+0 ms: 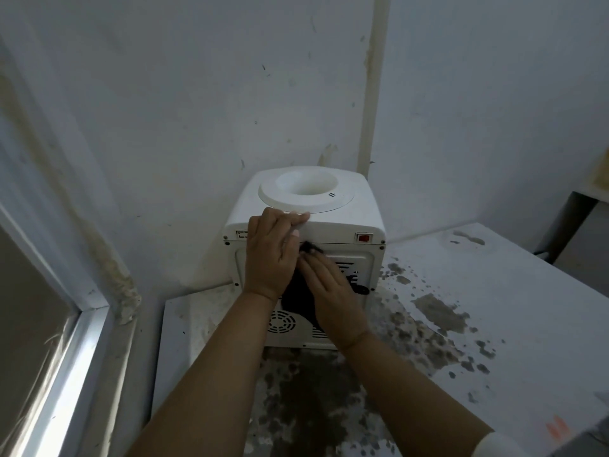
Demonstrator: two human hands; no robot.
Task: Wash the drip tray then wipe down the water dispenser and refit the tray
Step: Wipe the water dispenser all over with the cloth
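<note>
A white tabletop water dispenser [349,206] stands in the corner with its vented rear panel turned toward me. Its round bottle well on top holds no bottle. My left hand [270,255] grips the top rear edge of the dispenser, fingers over the rim. My right hand [329,288] lies flat on the rear panel and presses a black cloth [296,298] against it. The cloth shows above and below my palm. A red switch [363,238] sits at the upper right of the rear face. No drip tray is in view.
The dispenser stands on a white counter [478,308] with dark mould-like stains around and in front of it. Stained white walls close in behind and to the left. A window frame [66,341] runs along the left. A dark gap opens at the far right.
</note>
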